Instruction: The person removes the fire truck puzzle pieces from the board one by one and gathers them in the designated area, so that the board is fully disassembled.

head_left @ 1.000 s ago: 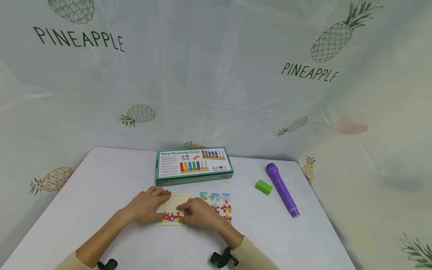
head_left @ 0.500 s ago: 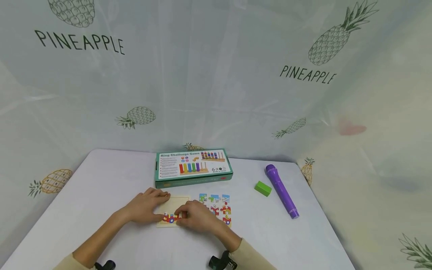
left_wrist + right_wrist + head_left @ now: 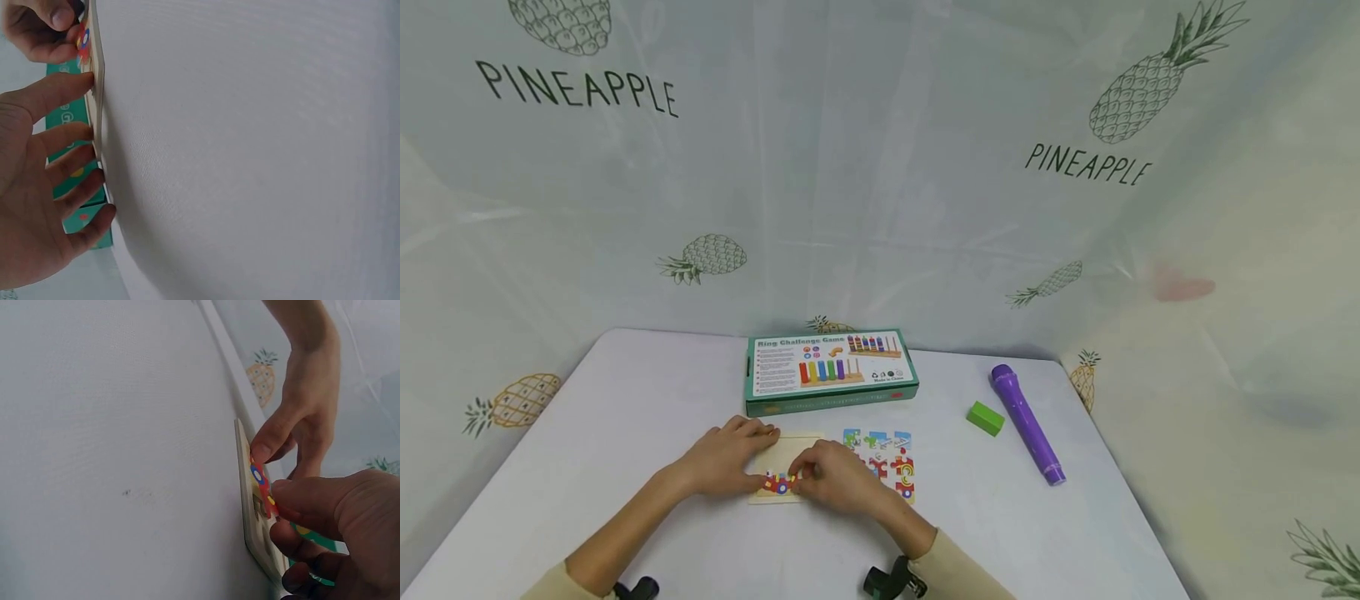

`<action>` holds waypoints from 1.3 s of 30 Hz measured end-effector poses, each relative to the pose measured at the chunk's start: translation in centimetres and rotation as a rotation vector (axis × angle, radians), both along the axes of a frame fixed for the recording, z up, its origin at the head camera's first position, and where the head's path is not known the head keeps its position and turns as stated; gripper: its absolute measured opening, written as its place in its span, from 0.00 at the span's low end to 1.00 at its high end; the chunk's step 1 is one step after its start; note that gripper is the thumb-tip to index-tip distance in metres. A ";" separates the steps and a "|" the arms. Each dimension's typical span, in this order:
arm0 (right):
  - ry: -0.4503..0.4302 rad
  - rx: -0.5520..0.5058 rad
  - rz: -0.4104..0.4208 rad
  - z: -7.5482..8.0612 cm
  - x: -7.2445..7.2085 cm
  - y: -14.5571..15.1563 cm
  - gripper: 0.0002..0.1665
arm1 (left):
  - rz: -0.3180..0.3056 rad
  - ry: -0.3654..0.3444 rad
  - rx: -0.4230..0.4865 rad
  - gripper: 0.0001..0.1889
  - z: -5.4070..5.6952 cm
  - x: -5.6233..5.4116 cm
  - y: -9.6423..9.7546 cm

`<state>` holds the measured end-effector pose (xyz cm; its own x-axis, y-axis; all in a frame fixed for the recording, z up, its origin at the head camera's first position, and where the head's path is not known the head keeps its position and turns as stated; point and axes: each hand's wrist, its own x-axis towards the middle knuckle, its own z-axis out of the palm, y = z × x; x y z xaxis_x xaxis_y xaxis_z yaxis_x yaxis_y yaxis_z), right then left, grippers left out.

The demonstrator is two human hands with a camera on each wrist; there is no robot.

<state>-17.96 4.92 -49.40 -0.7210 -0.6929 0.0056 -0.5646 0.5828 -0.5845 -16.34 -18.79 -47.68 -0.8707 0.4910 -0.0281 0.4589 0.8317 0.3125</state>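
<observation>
A shallow wooden puzzle tray (image 3: pixel 784 451) lies in front of the person, with red, blue and yellow jigsaw pieces (image 3: pixel 778 484) along its near edge. My left hand (image 3: pixel 724 458) rests on the tray's left side, fingers spread, the thumb near the pieces' left end. In the left wrist view its fingertips touch the tray. My right hand (image 3: pixel 838 477) pinches a red jigsaw piece (image 3: pixel 270 501) between thumb and fingers at the right end of the row. That piece looks slightly raised in the right wrist view; the fingers partly hide it.
Several loose jigsaw pieces (image 3: pixel 904 472) lie to the right, partly behind the right hand. A green game box (image 3: pixel 832 367) stands behind the tray. Farther right are a green block (image 3: pixel 985 418) and a purple microphone-shaped toy (image 3: pixel 1028 425) on the white table (image 3: pixel 700 546).
My right hand has shifted slightly left, and its index finger has come down toward the row of pieces. The left hand keeps its place on the tray.
</observation>
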 end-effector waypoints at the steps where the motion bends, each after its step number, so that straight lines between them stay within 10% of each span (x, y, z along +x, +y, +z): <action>1: -0.015 -0.012 -0.011 0.0 0.0 0.0 0.07 | 0.000 0.000 0.000 0.36 0.0 0.0 0.0; 18: -0.134 -0.156 -0.069 0.5 0.0 0.7 0.04 | 0.001 0.002 0.002 0.36 -0.2 -0.2 -0.1; 39: -0.266 -0.020 -0.182 1.6 -0.7 11.1 0.02 | -0.013 -0.015 -0.005 0.36 -0.3 -0.3 -0.2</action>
